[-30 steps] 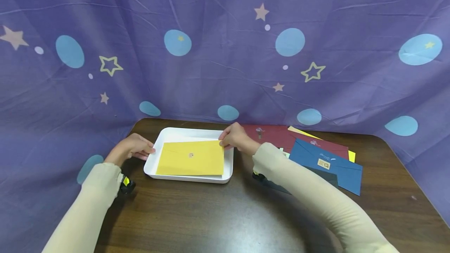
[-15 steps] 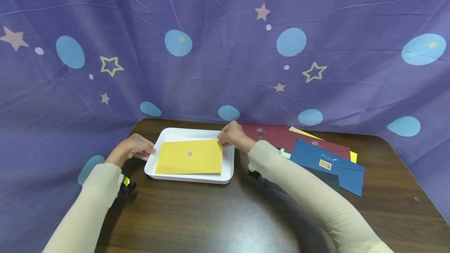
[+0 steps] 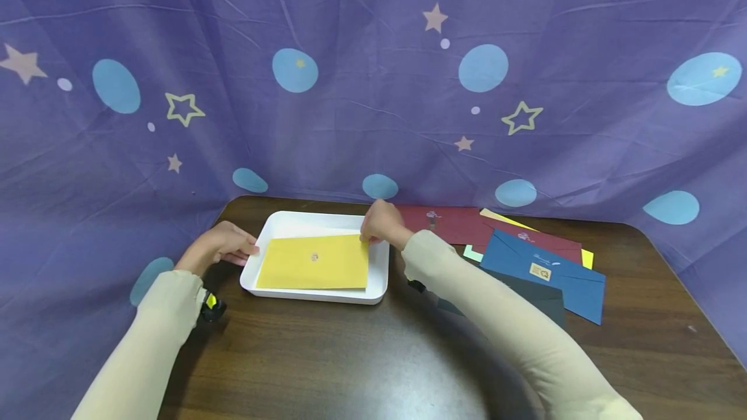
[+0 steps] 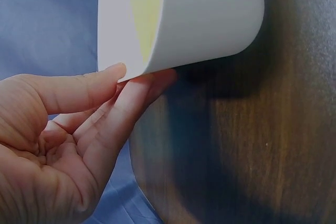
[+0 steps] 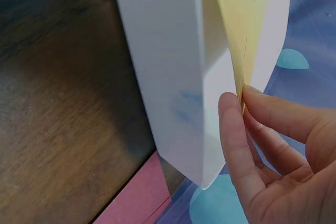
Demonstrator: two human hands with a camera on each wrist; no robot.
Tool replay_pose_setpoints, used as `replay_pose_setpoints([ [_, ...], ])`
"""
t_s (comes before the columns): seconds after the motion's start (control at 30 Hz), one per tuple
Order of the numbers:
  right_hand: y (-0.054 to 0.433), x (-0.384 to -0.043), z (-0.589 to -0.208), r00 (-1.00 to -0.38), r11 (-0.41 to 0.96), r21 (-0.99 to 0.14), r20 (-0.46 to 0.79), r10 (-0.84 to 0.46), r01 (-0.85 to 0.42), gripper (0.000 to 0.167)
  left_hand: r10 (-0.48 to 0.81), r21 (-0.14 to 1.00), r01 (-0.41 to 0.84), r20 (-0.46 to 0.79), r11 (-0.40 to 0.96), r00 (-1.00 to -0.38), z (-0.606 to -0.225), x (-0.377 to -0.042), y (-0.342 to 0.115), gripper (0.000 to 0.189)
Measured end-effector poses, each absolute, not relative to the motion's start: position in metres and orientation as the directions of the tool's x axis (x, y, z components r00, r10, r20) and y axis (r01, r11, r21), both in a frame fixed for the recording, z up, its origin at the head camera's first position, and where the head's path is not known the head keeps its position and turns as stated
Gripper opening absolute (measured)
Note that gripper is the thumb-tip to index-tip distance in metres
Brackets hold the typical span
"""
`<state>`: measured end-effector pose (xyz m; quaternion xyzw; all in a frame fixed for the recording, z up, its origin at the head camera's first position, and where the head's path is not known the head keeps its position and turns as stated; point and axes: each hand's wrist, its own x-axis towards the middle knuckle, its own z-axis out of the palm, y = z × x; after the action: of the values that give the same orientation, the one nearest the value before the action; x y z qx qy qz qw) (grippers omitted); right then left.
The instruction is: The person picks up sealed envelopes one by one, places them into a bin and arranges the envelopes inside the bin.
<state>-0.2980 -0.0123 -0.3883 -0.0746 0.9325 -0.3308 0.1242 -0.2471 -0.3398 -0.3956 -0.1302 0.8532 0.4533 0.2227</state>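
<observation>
The left wrist view showed me the left hand (image 4: 58,145) pinching the end of the white tray (image 4: 210,19), thumb over the rim and fingers against its outside; I took that as a steadying grip, meant to stop the tray sliding on the table while the other hand worked. Through the right wrist camera I saw the right hand (image 5: 289,150) gripping a yellow envelope (image 5: 249,19) at its corner, thumb on one face and fingertips on the other – a light hold, I judged, suited to thin paper that would crease under more force. The envelope lay within the tray's outline, between my two hands: its far right corner in the right fingers, its other end near the left hand but apart from it. The held side looked raised off the tray floor; how much of the rest touched down I couldn't tell. Beyond the tray, on the right half of the table (image 3: 292,355), other envelopes overlapped loosely: a maroon one (image 3: 449,229) just beside the right hand, then a blue one (image 3: 543,274) partly over a dark one (image 3: 533,300) – laid within the right arm's reach, I guessed, for easy picking. Behind everything hung a purple curtain (image 3: 373,128) with stars.
</observation>
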Motion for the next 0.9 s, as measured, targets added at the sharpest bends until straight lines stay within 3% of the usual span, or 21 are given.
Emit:
replay_pose_setpoints([
  [0.67, -0.013, -0.300, -0.398, -0.957, 0.765, -0.644, -0.225, -0.185, 0.003, 0.011, -0.047, 0.704, -0.434, -0.496, 0.563, -0.867, -0.397, -0.247, -0.338, 0.044],
  [0.9, -0.015, -0.301, -0.401, -0.953, 0.818, -0.575, -0.236, -0.189, -0.019, 0.011, -0.066, 0.699, -0.448, -0.501, 0.558, -0.863, -0.397, -0.248, -0.337, 0.045],
])
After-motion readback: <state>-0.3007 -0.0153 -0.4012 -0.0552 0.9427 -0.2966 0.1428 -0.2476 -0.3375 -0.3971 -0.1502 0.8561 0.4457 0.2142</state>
